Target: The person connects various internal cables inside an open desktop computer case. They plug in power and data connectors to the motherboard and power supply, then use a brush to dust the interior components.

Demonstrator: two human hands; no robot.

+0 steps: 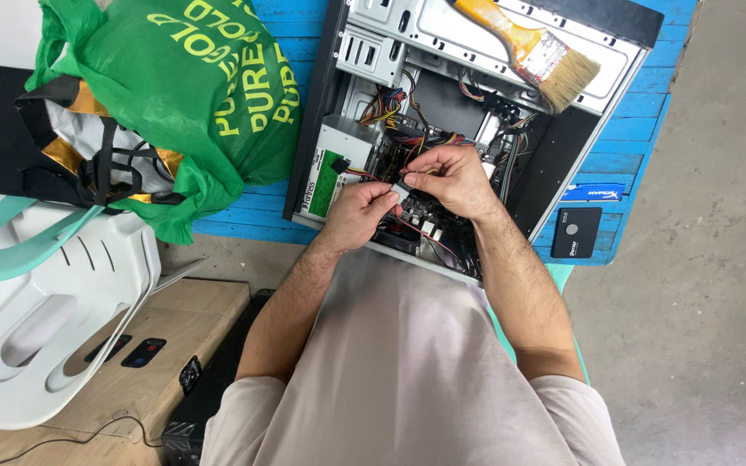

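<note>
Here, label by label, is the scene over an opened desktop computer case (563, 138) lying on its side.

Left hand: the left hand (357, 216) has its fingertips pressed together on a small pale cable connector (401, 191), which sits at the middle of the case's open bay, just above the board.

Right hand: the right hand (452, 177) comes in from two o'clock of that plug, thumb and forefinger pinching the same connector or its mate; which of the two cannot be told.

Wiring: a red and black lead (416, 233) runs from the plug toward six o'clock, and a bundle of coloured wires (388, 103) lies at eleven o'clock.

Doing it well: judging by the grip, the plug is best held by its body and not its wires, kept square and eased straight, with the other hand steadying.

Power supply: a grey box with a green label (331, 177) sits at nine o'clock of the hands.

Brush: a paintbrush (533, 52) rests on the case's metal frame at one o'clock.

Surface: a blue plank table (641, 138), bearing a black drive (576, 232) and a blue memory stick (596, 192) at three o'clock.

Room: a green plastic bag (192, 95) at ten o'clock, a white and teal plastic chair (53, 302) at eight o'clock, bare concrete floor (718, 259) beyond.
</note>
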